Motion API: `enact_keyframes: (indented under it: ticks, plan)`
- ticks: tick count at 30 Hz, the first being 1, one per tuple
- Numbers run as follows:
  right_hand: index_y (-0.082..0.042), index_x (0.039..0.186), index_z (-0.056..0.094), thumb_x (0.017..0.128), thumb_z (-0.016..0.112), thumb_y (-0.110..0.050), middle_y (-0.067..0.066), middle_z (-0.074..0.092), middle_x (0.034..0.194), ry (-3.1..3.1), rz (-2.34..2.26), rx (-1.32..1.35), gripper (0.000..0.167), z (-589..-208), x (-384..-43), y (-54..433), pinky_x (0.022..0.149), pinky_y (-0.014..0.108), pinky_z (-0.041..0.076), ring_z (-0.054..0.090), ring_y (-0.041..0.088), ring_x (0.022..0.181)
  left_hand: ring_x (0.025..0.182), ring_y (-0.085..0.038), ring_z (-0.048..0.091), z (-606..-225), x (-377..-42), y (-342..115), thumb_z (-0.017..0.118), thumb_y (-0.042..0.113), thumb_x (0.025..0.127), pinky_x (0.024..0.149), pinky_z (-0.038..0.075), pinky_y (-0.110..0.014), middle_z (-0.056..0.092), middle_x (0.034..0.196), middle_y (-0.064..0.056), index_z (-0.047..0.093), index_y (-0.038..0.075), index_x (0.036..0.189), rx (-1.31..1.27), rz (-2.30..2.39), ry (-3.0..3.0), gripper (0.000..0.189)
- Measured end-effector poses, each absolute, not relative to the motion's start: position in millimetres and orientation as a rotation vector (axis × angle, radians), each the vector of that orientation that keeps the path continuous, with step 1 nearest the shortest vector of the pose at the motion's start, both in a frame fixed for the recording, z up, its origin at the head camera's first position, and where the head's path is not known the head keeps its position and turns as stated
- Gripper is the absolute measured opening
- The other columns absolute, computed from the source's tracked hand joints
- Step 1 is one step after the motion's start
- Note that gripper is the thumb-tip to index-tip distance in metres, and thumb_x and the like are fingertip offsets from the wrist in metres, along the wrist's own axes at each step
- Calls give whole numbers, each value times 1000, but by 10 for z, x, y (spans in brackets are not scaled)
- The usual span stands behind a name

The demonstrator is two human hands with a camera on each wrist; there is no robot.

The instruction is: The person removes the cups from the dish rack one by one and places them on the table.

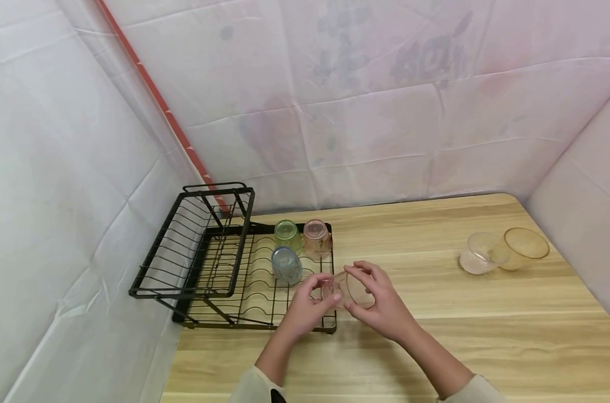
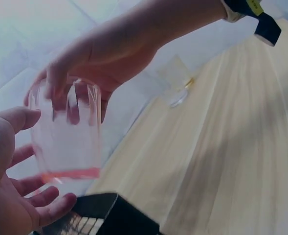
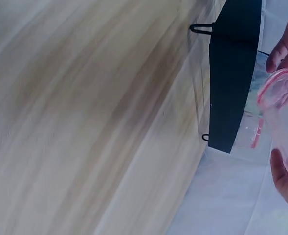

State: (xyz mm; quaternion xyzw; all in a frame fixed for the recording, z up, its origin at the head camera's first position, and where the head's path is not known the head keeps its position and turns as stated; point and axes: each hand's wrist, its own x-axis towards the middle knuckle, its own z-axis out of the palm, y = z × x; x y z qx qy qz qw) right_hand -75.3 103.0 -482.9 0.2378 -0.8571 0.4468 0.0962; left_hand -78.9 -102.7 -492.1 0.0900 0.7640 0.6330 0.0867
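A clear pink-tinted drinking glass (image 1: 343, 286) is held tilted between both hands over the right edge of the black dish rack (image 1: 256, 324). My left hand (image 1: 305, 310) holds it near the base, thumb on one side and fingers on the other. The right hand (image 1: 383, 302) grips the open end, which faces right. In the left wrist view the thicker pink base of the glass (image 2: 68, 142) shows, with right fingertips over the rim. Upside down on the rack stand a green glass (image 1: 287, 235), a pink glass (image 1: 317, 238) and a blue glass (image 1: 287, 266).
On the right of the wooden table (image 1: 410, 246) stand a clear glass (image 1: 478, 260) and an amber glass (image 1: 526, 249), side by side. The rack's raised upper tier (image 1: 196, 294) is on the left. White cloth walls (image 1: 360, 140) enclose the table's back and sides.
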Motion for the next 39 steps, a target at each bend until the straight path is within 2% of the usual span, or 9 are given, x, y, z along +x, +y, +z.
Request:
enact_keyframes:
  ticks: [6, 12, 15, 22, 26, 29, 33, 39]
  plan:
    - [-16, 133, 61, 74, 79, -18, 16, 49, 139, -2467, 1052, 781, 62, -4840, -783, 1080, 84, 55, 50, 47, 35, 120, 122, -29, 53, -4880, -815, -867, 72, 31, 90, 85, 55, -26, 54, 129, -8, 59, 17, 131, 298, 1859, 2274, 45]
    - [-15, 129, 65, 72, 78, -17, 20, 52, 135, -2388, 901, 841, 59, -4829, -851, 1148, 84, 57, 50, 48, 39, 120, 123, -22, 53, -4858, -880, -915, 68, 41, 91, 97, 50, -44, 57, 132, 1, 60, 21, 131, 360, 1684, 2506, 46]
    - [-14, 128, 66, 70, 76, -16, 20, 52, 134, -2392, 842, 846, 59, -4841, -877, 1194, 85, 57, 49, 49, 40, 118, 125, -21, 51, -4847, -947, -1024, 69, 39, 91, 100, 47, -49, 55, 134, 3, 61, 22, 130, 371, 1554, 2718, 43]
    - [-15, 125, 68, 71, 76, -21, 19, 54, 130, -2461, 745, 812, 54, -4949, -886, 1297, 85, 56, 47, 51, 40, 114, 138, -36, 36, -4886, -1125, -1342, 77, 28, 85, 99, 47, -57, 44, 145, -11, 61, 19, 130, 249, 1057, 3191, 50]
    - [-16, 125, 67, 69, 75, -21, 20, 55, 128, -2539, 712, 774, 56, -5045, -885, 1360, 85, 54, 48, 51, 39, 115, 142, -42, 28, -4983, -1242, -1470, 77, 31, 85, 106, 37, -61, 37, 150, -17, 56, 18, 137, 129, 873, 3224, 58]
    - [-17, 126, 67, 68, 74, -22, 21, 53, 129, -2610, 682, 737, 58, -5115, -895, 1420, 87, 53, 50, 50, 39, 117, 142, -42, 27, -5049, -1304, -1520, 76, 33, 86, 107, 35, -63, 34, 151, -18, 53, 19, 141, 77, 842, 3218, 61]
    - [-18, 127, 66, 68, 73, -23, 23, 52, 130, -2675, 598, 692, 60, -5192, -942, 1518, 88, 57, 49, 51, 41, 116, 142, -42, 27, -5103, -1345, -1538, 77, 28, 85, 101, 40, -64, 33, 152, -19, 51, 18, 142, 63, 894, 3222, 64]
    - [-20, 123, 69, 75, 72, -22, 23, 51, 134, -2696, 471, 624, 48, -5292, -1070, 1725, 77, 64, 49, 53, 49, 110, 140, -44, 30, -5128, -1371, -1527, 77, 21, 84, 98, 43, -64, 34, 150, -20, 52, 16, 142, 66, 923, 3240, 63]
